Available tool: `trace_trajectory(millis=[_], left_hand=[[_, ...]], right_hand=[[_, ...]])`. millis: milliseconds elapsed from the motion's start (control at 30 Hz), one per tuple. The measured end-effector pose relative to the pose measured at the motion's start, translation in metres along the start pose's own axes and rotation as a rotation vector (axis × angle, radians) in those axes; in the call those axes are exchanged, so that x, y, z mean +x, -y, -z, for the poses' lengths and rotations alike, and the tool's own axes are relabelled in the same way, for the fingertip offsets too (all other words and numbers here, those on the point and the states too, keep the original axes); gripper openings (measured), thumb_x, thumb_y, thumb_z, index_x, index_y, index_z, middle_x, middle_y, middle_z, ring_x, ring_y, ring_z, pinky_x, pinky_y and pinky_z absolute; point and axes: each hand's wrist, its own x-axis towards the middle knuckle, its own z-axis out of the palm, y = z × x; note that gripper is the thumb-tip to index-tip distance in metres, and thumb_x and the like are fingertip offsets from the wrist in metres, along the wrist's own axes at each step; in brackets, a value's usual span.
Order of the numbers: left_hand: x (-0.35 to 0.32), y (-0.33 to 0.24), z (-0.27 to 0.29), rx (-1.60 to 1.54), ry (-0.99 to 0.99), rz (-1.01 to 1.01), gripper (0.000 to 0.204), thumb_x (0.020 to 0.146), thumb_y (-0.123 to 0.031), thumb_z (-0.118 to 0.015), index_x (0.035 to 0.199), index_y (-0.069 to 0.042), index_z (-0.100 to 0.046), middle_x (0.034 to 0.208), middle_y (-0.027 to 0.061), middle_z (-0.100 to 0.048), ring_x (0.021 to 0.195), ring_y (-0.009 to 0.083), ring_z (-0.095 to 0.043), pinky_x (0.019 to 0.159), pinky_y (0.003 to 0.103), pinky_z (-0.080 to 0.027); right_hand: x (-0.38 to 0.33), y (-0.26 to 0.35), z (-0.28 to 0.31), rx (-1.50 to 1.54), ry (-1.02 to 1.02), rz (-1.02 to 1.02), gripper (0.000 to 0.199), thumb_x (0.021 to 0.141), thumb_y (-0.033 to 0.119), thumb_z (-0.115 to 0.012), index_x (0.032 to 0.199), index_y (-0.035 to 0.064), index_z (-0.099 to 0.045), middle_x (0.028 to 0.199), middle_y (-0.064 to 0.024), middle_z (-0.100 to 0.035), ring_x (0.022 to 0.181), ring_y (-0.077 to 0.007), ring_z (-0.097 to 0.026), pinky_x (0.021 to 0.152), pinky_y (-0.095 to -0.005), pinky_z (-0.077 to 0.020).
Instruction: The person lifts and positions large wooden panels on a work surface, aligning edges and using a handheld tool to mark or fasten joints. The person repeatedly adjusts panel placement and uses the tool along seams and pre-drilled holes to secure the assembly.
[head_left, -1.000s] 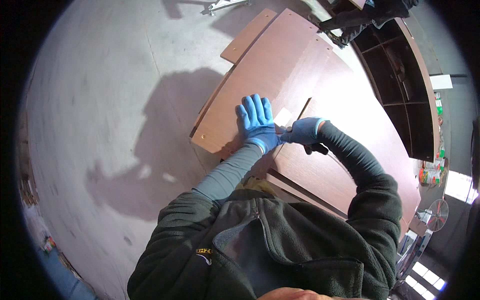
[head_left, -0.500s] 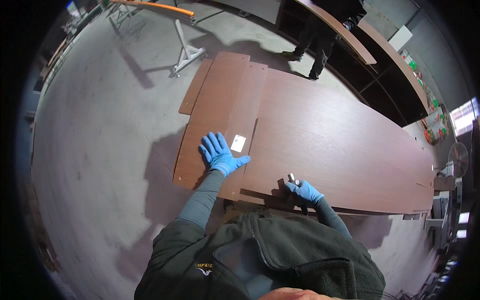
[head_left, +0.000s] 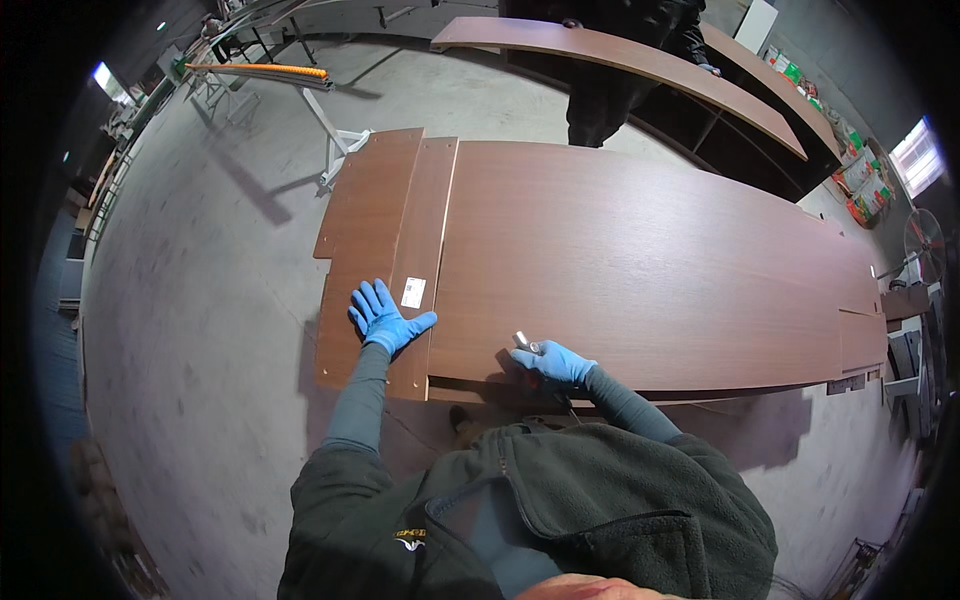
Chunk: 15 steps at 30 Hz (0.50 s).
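Note:
Both my hands wear blue gloves. My left hand [head_left: 384,317] lies flat with spread fingers on a narrow brown wood panel [head_left: 425,230], next to a small white label [head_left: 413,292]. My right hand [head_left: 556,362] is closed around a small silver tool [head_left: 526,345] at the near edge of a large brown wood panel [head_left: 650,260]. A darker brown panel [head_left: 362,220] lies further left, under the narrow one. All the panels lie flat, low over the concrete floor.
A person in dark clothes [head_left: 620,70] stands beyond the panels beside a long curved brown board [head_left: 620,62] and dark shelving [head_left: 770,130]. A white metal stand [head_left: 335,135] with an orange bar [head_left: 265,72] sits at the far left. Clutter lines the right wall.
The view has swung, so the panels now lie wide across it. My left hand stays flat on the narrow panel. My right hand has moved from beside it to the big panel's near edge.

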Motion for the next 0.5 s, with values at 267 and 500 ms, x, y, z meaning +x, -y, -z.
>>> trace_trajectory(millis=[267,500], left_hand=[[0.002,0.002,-0.002,0.007,0.000,0.008,0.156,0.070,-0.090,-0.074,0.173,0.000,0.002,0.179,0.0292,0.006,0.166,0.0461,0.014,0.131,0.061,0.008],[0.005,0.003,-0.004,0.017,0.001,0.003,0.156,0.070,-0.092,-0.073,0.173,-0.001,0.002,0.179,0.0297,0.006,0.165,0.0474,0.013,0.131,0.063,0.008]], right_hand=[[0.004,-0.004,0.003,-0.004,0.017,0.083,0.065,0.107,0.054,-0.058,0.126,-0.0068,-0.070,0.106,-0.0158,-0.077,0.094,-0.0216,-0.071,0.088,-0.0361,-0.0574],[0.014,-0.011,0.003,0.012,0.006,0.040,0.061,0.109,0.056,-0.055,0.114,-0.0041,-0.068,0.086,-0.0113,-0.073,0.078,-0.0204,-0.069,0.071,-0.0354,-0.0583]])
